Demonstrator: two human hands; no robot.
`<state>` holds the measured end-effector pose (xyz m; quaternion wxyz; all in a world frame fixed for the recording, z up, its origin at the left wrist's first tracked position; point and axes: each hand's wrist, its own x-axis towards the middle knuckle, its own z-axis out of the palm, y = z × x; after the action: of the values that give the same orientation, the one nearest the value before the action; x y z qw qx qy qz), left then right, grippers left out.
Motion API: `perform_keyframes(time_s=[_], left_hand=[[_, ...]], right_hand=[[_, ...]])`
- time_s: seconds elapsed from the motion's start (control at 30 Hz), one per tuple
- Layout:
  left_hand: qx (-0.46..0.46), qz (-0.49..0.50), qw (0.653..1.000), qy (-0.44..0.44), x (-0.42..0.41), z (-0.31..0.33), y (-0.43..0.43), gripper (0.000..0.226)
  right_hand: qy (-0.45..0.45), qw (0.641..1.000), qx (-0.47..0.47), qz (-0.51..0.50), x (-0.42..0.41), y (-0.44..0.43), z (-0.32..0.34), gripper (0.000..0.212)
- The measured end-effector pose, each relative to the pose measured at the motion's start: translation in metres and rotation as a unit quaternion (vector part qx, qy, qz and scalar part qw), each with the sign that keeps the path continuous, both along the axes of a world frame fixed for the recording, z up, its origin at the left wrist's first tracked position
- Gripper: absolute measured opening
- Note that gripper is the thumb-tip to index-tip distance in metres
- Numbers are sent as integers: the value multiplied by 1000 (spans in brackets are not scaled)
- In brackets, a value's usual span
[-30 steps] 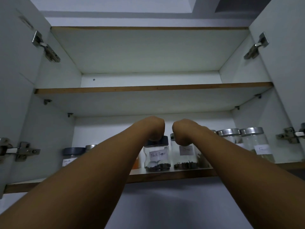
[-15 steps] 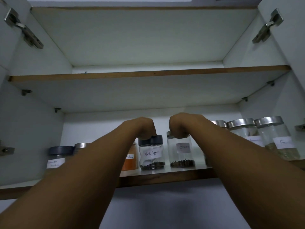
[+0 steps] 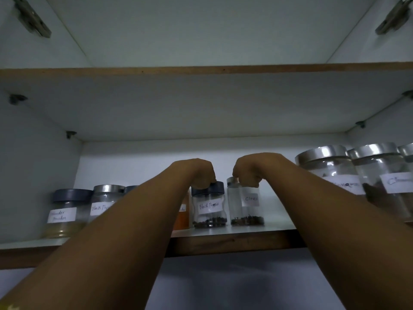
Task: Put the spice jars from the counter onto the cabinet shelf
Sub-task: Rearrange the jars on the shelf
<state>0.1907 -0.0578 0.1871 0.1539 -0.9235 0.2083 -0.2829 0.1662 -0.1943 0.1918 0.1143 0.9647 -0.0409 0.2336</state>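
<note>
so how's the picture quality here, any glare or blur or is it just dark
Head view: dim and bluish overall, with the forearms nearly in silhouette. Bright glare streaks sit on the steel lid at right. The Black Pepper jar label reads clearly; the right-edge labels are smeared. Wide-angle distortion stretches the jars at the right edge.

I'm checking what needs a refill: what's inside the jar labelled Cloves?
The Cloves jar holds only a thin dark layer at its bottom; the rest looks empty. The right hand covers its lid.
</note>
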Motion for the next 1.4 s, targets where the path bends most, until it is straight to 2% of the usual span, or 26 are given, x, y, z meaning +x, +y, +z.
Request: perform_keyframes(time_s=[0.07, 0.27, 0.33, 0.4, 0.5, 0.6, 0.73, 0.87, 1.0, 1.07, 1.17, 1.4], left_hand=[[3, -5, 1000, 9, 5, -3, 2, 38], [-77, -57, 995, 38, 13, 1, 8, 34], [-73, -65, 994, 40, 12, 0, 9, 36], [-50, -61, 996, 29, 11, -2, 8, 42], [-45, -60, 997, 6, 9, -6, 8, 47], [-33, -47, 998, 9, 7, -9, 9, 42], [-44, -39, 997, 39, 2, -23, 8, 36], [-80, -94, 991, 43, -19, -37, 12, 56], [-127, -167, 977, 28, -44, -33, 18, 52], [-175, -195, 965, -1, -59, -28, 22, 58], [-221, -243, 944, -12, -86, -20, 21, 55], [-178, -264, 948, 19, -143, -31, -14, 40]], right_hand=[[1, 1000, -13, -1, 11, -6, -5, 42], [32, 999, -19, 13, 15, -1, -18, 48], [36, 999, -36, 10, 16, -1, -18, 52], [33, 999, -11, 19, 20, -3, -18, 48], [1, 999, -31, 34, 23, -6, -18, 47], [-6, 999, 21, 45, 21, -5, -27, 70], [-4, 997, 46, 59, 7, 2, -43, 84], [-68, 995, 38, 69, -20, 6, -45, 80], [-120, 988, -7, 92, -59, 9, -36, 73], [-139, 986, -28, 81, -83, 8, -32, 64], [-169, 984, -33, 51, -118, -6, -29, 57], [-169, 984, -12, -46, -193, -73, -23, 54]])
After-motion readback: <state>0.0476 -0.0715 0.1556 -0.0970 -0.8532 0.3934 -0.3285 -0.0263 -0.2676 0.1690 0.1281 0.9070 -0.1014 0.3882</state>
